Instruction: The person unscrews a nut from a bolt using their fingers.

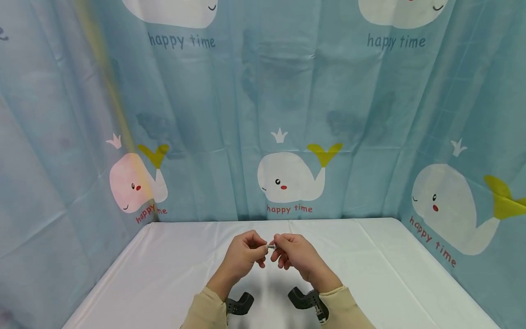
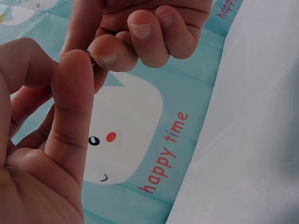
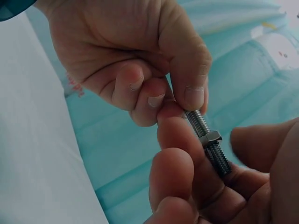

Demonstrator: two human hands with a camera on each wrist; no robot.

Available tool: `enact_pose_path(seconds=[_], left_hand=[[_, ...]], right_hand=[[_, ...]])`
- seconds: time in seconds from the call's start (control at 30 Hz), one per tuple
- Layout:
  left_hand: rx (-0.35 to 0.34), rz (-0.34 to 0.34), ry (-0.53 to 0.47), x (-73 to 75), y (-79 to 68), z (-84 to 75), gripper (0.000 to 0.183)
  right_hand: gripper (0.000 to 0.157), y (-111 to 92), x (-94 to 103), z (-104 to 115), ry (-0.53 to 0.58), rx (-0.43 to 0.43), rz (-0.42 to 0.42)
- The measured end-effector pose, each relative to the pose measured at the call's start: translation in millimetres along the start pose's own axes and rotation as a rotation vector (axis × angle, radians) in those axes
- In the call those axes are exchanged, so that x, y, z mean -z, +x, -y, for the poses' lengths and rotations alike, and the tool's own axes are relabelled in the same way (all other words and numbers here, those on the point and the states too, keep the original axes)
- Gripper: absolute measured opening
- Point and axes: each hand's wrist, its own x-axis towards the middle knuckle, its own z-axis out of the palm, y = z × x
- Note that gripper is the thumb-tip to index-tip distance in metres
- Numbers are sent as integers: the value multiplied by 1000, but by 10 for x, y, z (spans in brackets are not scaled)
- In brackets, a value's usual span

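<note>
Over the middle of the table, my left hand point(image 1: 243, 256) and right hand point(image 1: 301, 257) meet at a small silver bolt point(image 3: 198, 122). A hex nut point(image 3: 212, 138) sits partway along its thread, with threaded length showing on both sides. The left thumb and index finger pinch one end, which they hide. Curled right fingers point(image 3: 177, 140) lie along the bolt and behind its other end. The right thumb point(image 3: 247, 144) stands just beside the nut, with a small gap showing. In the left wrist view, fingers cover nearly all the bolt.
Below the hands spreads a white-covered table point(image 1: 164, 274). Blue curtains point(image 1: 230, 114) with whale prints stand behind it and along both sides. Each wrist wears a dark camera mount point(image 1: 240, 304) at the beige sleeve point(image 1: 207, 310).
</note>
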Motion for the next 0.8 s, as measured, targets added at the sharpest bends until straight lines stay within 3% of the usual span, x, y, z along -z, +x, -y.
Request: enact_pose_path(seconds=[0.3, 0.6, 0.8], left_hand=[[0, 7, 4, 6, 2, 12, 5], [-2, 7, 4, 3, -1, 16, 10], [0, 5, 2, 1, -5, 15, 11]], right_hand=[[21, -4, 14, 12, 11, 21, -23], [35, -20, -5, 33, -22, -1, -15], [26, -3, 0, -12, -52, 25, -19]])
